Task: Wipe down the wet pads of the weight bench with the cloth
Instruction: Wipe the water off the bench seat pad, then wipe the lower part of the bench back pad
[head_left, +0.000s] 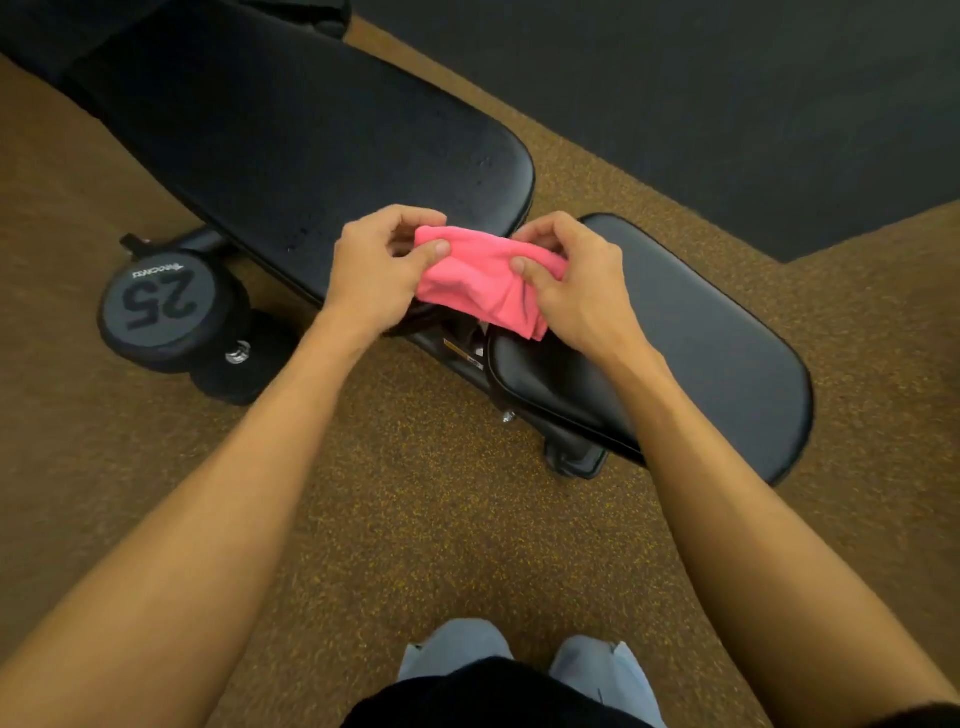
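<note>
2 pale shoes (597, 670) show at the bottom edge, standing on a brown speckled floor (415, 519). 2 bare forearms reach forward from there and meet over the bench (571, 457).

The 2 hands are close together, each clamped on one end of a pink cloth (478, 280). The left hand (374, 270) pinches the cloth's left end between thumb and curled fingers. The right hand (576, 280) pinches the right end the same way, thumb on top. The cloth is bunched and creased between them, and its lower edge hangs down. It is held over the gap where the 2 pads meet; whether it touches either pad cannot be told.

The seat pad (701, 353), black and rounded, lies just under and beyond the right hand, running toward the right. The back pad (311, 145), longer and also black, stretches away to the upper left behind the left hand. Small droplets dot its surface near the end closest to the hands.

Left of the bench, 1 black dumbbell (161, 306) rests on the floor beside the back pad, its end face marked 25. Farthest off, a dark mat (727, 104) covers the floor at the upper right.
</note>
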